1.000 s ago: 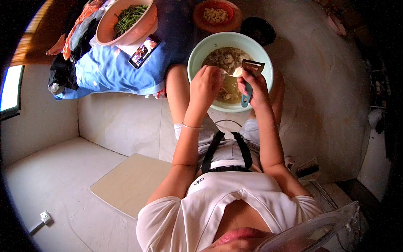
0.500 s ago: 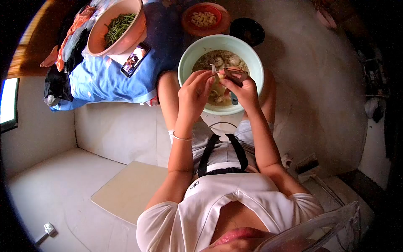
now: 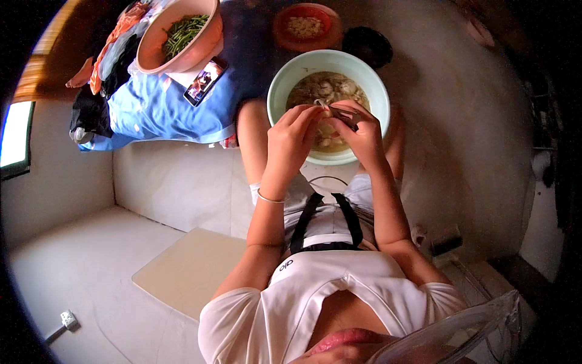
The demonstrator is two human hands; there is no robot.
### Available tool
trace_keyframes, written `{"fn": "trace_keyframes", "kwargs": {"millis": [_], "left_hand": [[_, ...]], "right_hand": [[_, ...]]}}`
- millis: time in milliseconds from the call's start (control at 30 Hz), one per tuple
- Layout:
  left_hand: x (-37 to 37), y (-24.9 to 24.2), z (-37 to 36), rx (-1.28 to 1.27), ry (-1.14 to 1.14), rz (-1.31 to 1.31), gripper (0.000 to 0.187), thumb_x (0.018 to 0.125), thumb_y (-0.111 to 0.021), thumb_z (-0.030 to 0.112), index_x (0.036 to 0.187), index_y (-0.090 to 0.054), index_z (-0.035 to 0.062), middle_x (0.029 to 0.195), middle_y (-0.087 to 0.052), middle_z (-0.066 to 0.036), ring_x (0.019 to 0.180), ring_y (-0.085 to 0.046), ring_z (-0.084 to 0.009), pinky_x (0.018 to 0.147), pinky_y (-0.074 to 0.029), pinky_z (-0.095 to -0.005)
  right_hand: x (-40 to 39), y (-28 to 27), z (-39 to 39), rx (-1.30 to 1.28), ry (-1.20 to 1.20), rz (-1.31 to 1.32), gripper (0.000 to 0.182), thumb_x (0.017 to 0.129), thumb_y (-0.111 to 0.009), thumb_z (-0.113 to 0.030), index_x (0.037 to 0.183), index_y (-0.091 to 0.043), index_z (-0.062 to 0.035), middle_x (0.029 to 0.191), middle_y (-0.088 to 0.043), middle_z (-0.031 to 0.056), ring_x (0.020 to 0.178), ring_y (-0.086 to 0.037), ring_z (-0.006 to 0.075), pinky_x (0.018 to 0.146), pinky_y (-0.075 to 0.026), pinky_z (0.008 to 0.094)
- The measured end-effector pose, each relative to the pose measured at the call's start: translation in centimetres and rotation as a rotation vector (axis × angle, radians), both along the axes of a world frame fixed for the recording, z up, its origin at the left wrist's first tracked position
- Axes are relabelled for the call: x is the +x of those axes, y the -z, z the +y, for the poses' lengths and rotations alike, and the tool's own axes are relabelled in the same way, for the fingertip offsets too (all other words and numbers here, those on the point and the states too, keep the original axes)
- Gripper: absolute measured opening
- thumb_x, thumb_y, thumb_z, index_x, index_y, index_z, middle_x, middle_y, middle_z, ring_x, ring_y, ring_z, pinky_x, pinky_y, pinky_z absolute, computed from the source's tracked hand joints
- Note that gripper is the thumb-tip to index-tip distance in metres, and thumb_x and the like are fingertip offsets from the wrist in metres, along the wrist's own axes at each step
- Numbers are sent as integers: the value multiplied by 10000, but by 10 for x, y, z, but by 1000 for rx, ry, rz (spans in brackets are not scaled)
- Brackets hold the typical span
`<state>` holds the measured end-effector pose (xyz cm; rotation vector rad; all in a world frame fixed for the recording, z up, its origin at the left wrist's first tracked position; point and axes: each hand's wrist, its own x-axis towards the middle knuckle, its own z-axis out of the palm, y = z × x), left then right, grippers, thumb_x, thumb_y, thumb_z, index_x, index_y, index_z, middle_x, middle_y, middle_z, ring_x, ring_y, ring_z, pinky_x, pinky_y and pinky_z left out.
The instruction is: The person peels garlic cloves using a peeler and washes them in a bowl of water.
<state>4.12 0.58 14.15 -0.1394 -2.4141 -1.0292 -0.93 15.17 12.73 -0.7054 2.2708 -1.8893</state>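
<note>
My left hand pinches a small pale garlic clove, with a whitish strip of skin at its top. My right hand is closed on a small dark-bladed knife, its blade close to the clove. Both hands meet above a pale green basin between my knees. Cloudy water fills its bottom, with garlic bulbs and loose skins in it. My fingers partly hide the clove and the knife.
Past the basin, a red bowl holds peeled cloves, beside a round black object. On blue cloth at left are a pink basin of green beans and a phone. A beige board lies on the floor.
My hands stay together over the basin; the right fingers have shifted inward over the knife and clove. The view has moved slightly, so things appear further right.
</note>
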Motion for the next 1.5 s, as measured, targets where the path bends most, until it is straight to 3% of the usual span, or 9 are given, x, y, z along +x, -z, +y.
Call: {"fn": "trace_keyframes", "kwargs": {"millis": [133,200,433,500,700,967,1200,1333,1500], "left_hand": [[1,-6,-1,-71,5,9,161,759,-575,59,919,-586,54,868,-597,-78,749,-588,-244,623,-479,-321],[2,-7,-2,-73,17,3,167,755,-577,62,921,-587,54,871,-597,-78,749,-586,-244,620,-478,-322],[4,-6,-5,-136,58,-28,194,730,-592,80,920,-584,43,777,-563,-78,707,-565,-243,591,-473,-332],[5,-6,-5,-151,65,-27,194,727,-595,80,917,-583,41,758,-553,-78,697,-560,-243,588,-471,-334],[4,-6,-6,-149,88,1,200,712,-603,65,909,-584,40,749,-551,-83,692,-560,-240,587,-471,-330],[3,3,0,193,45,-78,165,688,-618,31,851,-595,26,720,-564,-97,625,-572,-257,554,-469,-312],[3,2,3,139,11,-57,155,687,-618,22,840,-594,31,741,-576,-98,628,-585,-238,545,-473,-300],[4,-1,3,259,-7,-109,128,718,-601,18,845,-590,12,738,-574,-96,609,-595,-208,536,-473,-273],[3,-3,8,351,-42,-155,100,744,-589,26,839,-584,-6,736,-577,-89,566,-592,-170,511,-469,-244]], "right_hand": [[2,3,0,2,3,105,199,779,-606,-73,967,-579,-14,915,-605,77,832,-590,159,730,-459,270],[5,0,-1,-141,-9,-230,198,788,-602,-80,972,-580,-10,906,-613,72,787,-590,139,703,-471,269],[1,-2,5,-83,-70,-183,185,796,-599,-97,957,-601,-6,872,-619,66,751,-583,107,680,-462,243],[-1,3,6,-32,-73,-10,173,802,-591,-95,950,-611,-9,863,-612,59,742,-577,94,630,-455,221],[2,-5,8,-17,-108,-160,179,813,-572,-82,973,-608,-9,889,-608,46,752,-573,95,588,-451,203],[0,2,9,-83,-136,-126,202,818,-566,-89,1001,-597,-6,909,-603,45,809,-562,96,651,-477,223],[3,4,2,-258,-79,-362,234,791,-618,-125,1000,-579,-27,940,-589,20,850,-561,104,675,-485,226],[1,6,4,-192,-64,-309,210,789,-624,-127,977,-595,-40,940,-592,12,869,-560,99,676,-484,225],[2,18,1,-333,10,-311,187,788,-621,-110,961,-609,-40,930,-620,19,891,-560,99,668,-475,212]]}}
